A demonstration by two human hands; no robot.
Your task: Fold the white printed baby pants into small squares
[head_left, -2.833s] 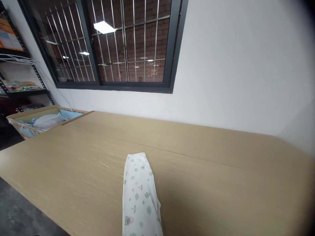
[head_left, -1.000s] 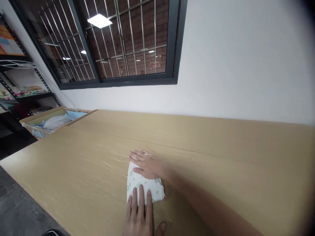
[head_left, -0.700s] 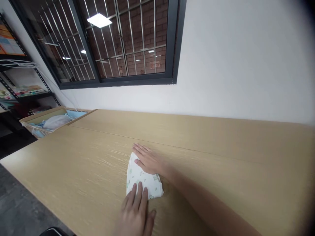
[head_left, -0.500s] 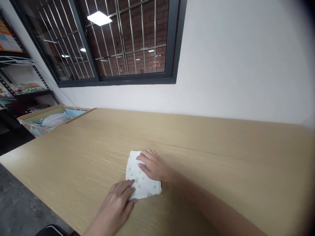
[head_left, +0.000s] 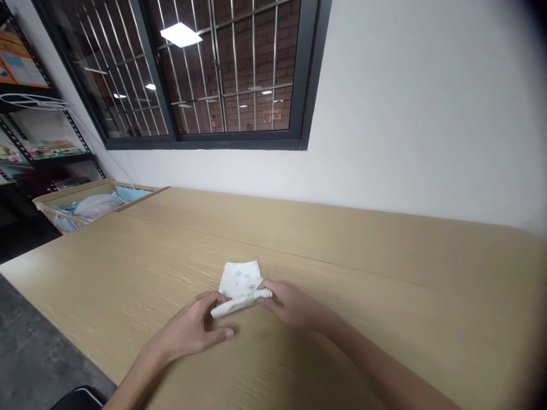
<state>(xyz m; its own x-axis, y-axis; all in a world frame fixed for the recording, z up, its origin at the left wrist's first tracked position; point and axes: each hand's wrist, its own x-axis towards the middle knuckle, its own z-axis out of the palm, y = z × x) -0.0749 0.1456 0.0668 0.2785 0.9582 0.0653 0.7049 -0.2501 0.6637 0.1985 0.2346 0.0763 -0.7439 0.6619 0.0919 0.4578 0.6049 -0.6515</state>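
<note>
A folded white cloth [head_left: 238,279] with a small green and pink print lies on the wooden table top [head_left: 350,250], near the middle of the view. Its near edge is lifted and rolled into a narrow band [head_left: 241,303]. My left hand [head_left: 188,327] pinches the left end of that band between thumb and fingers. My right hand [head_left: 288,304] holds the right end in the same way. Both palms are beside the cloth, not on it.
A long pale wood table with a seam along it runs across the view, below a white wall and a barred dark-framed window [head_left: 231,74]. A basket [head_left: 55,215] of blue and white cloth stands at the far left, by a metal shelf [head_left: 43,151]. A black chair back [head_left: 79,398] shows at the bottom.
My left hand has come in from the lower left and both hands now meet at the cloth's near edge. That edge is lifted and rolled, where the cloth lay flat before.
</note>
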